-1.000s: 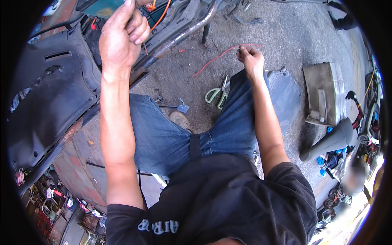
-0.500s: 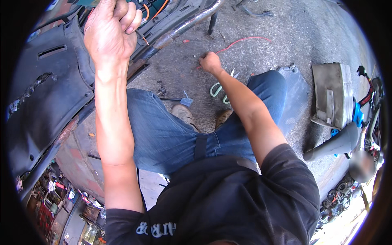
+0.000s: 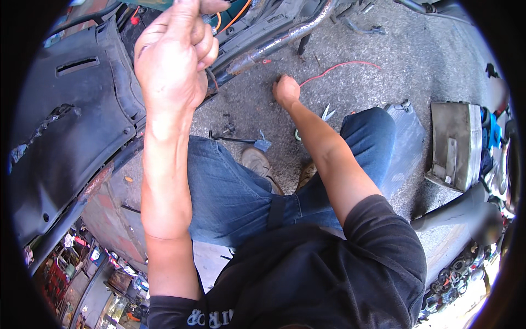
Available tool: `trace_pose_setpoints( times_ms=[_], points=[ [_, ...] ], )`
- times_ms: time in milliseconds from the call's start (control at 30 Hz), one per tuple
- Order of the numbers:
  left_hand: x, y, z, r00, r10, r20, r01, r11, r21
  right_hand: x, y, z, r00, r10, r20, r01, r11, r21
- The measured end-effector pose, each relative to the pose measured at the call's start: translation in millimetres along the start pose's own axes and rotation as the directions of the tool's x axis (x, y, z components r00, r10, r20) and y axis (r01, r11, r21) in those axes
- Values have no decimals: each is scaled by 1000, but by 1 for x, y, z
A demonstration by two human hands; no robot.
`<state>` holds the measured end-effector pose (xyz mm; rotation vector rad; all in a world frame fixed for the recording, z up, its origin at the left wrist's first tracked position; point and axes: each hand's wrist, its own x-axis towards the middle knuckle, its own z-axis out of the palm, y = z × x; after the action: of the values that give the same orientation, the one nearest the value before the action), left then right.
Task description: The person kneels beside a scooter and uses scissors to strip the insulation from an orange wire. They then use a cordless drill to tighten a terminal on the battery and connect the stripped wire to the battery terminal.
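Note:
My left hand [image 3: 174,63] is raised at the top left, beside the open frame of a vehicle. Its fingers are curled in, and whatever they hold is hidden. Orange wires [image 3: 234,19] run just right of those fingers. Lower down, my right hand [image 3: 286,91] is closed on a thin red wire [image 3: 342,64], which trails off to the right over the rough ground. Under my right forearm lie scissors; their blades [image 3: 327,113] and a bit of the pale green handle show.
A rusty tube [image 3: 290,39] and a black plastic panel [image 3: 63,142] belong to the vehicle at left. A dark rod with a grey-blue scrap [image 3: 262,143] lies by my shoe. At right stand a dented metal casing [image 3: 456,145] and a grey panel [image 3: 406,129]. Clutter fills both lower sides.
The view has shifted, so the surroundings sit lower and further right. My right hand has drawn slightly away from the scissors, and my forearm covers more of their handles.

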<state>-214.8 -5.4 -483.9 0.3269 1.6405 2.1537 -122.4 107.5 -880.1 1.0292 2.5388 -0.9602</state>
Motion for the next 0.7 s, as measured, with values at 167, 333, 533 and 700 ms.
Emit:
trace_pose_setpoints(
  times_ms=[167, 333, 533, 700],
  points=[
    [2, -3, 1, 997, 6, 80, -1, 998, -56, 2, 11, -8, 996, 73, -47, -67, 991, 115],
    [10, -5, 5, 993, 4, 115, 5, 997, -81, -12, 4, -58, 993, 112, 38, -118, 967, 226],
    [22, -1, 13, 958, -85, 275, 130, 980, -150, -84, -29, -178, 992, -50, 117, -51, 687, 724],
    [18, -10, 15, 962, -38, 269, 54, 997, -53, -144, -71, -274, 982, -181, -49, 120, 407, 905]
  ],
)
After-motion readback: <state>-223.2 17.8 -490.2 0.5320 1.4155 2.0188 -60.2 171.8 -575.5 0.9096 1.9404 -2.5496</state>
